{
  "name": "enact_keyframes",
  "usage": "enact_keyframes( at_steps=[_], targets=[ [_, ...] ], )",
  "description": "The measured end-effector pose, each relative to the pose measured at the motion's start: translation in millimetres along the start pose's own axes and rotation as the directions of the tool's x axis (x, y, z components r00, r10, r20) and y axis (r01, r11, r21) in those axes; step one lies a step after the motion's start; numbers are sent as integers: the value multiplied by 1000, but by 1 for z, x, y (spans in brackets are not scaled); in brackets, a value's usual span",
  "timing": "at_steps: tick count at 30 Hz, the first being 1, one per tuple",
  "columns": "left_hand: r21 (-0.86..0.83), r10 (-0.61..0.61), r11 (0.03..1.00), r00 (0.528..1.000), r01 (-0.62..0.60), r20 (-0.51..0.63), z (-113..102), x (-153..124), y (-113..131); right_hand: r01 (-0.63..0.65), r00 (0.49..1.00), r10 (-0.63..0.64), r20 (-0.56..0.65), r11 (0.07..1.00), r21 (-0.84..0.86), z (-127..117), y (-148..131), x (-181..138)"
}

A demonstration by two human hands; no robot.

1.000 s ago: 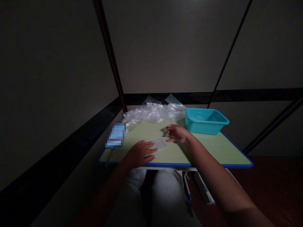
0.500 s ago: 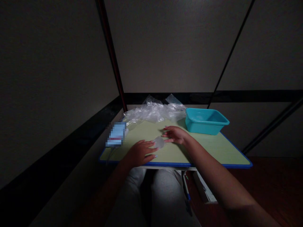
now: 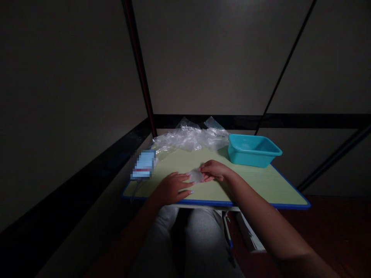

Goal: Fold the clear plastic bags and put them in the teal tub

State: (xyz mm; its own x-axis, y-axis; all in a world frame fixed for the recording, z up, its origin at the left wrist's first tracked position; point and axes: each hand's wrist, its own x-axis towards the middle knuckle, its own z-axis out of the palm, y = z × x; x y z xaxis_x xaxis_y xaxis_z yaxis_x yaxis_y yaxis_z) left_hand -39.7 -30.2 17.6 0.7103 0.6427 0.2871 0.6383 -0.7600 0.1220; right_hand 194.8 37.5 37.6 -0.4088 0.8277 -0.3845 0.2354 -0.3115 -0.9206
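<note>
The room is dim, with a faint brighter patch high on the greyish back wall (image 3: 208, 69). A dark strip (image 3: 140, 65) stands where it meets the left wall (image 3: 72, 77), behind the far left corner of the pale green, blue-rimmed surface (image 3: 276, 187). A black band (image 3: 315, 121) crosses the back wall. Past the near right corner lies dark reddish floor (image 3: 333, 235).

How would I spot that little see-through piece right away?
Find the pale green tabletop with blue edging. Near its front, a translucent piece sits between the left hand and right hand. Unlike the large, crumpled clear plastic pile at the back, it is small and whitish.
</note>
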Motion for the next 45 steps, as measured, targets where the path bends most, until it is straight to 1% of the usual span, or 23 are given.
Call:
enact_keyframes(
  at_steps=[6, 11, 13, 16, 19, 21, 24, 26, 29, 31, 34, 37, 40, 43, 45],
  targets=[
    [3, 21, 1000, 999, -21, -27, 1, 0, -1, 28, 999, -30, -12, 993, -119, 15, 3, 3],
    [-22, 51, 998, 997, -53, -60, 2, 0, -3, 62, 996, -73, -59, 983, -171, 22, 3, 4],
    [-48, 62, 997, 993, -67, -101, 2, 1, -5, 79, 993, -93, -73, 981, -177, 21, 3, 4],
    [-99, 39, 993, 977, -61, -211, 0, 7, -8, 105, 988, -123, -91, 978, -179, 13, 2, 0],
    [-176, -41, 984, 938, -22, -343, -7, 26, -8, 149, 976, -170, -133, 976, -157, -3, 3, -15],
    [-238, -100, 971, 908, 0, -408, -12, 48, -6, 190, 961, -212, -177, 973, -132, -18, 7, -31],
    [-316, -159, 949, 890, 18, -427, -15, 92, 3, 241, 933, -258, -249, 966, -98, -44, 17, -63],
    [-335, -147, 942, 913, 11, -381, -14, 126, 10, 272, 915, -280, -290, 960, -68, -62, 25, -87],
    [-317, -53, 948, 957, -42, -287, -9, 172, 24, 287, 887, -289, -359, 956, -60, -87, 38, -123],
    [-266, -13, 963, 974, -49, -228, -4, 196, 33, 276, 867, -283, -410, 958, -78, -101, 47, -147],
    [-159, -8, 987, 988, -17, -157, 3, 221, 43, 259, 843, -272, -464, 961, -92, -117, 56, -178],
    [-99, -8, 995, 993, -4, -118, 10, 236, 50, 245, 816, -267, -513, 963, -111, -128, 58, -201],
    [-78, 4, 997, 996, -12, -93, 13, 244, 53, 258, 792, -270, -547, 961, -101, -138, 53, -216],
    [-53, 14, 998, 996, -19, -85, 12, 241, 55, 293, 778, -295, -555, 951, -94, -148, 43, -224],
    [-40, 28, 999, 996, -31, -88, 8, 231, 55, 303, 777, -316, -544, 946, -117, -153, 35, -228]
  ],
)
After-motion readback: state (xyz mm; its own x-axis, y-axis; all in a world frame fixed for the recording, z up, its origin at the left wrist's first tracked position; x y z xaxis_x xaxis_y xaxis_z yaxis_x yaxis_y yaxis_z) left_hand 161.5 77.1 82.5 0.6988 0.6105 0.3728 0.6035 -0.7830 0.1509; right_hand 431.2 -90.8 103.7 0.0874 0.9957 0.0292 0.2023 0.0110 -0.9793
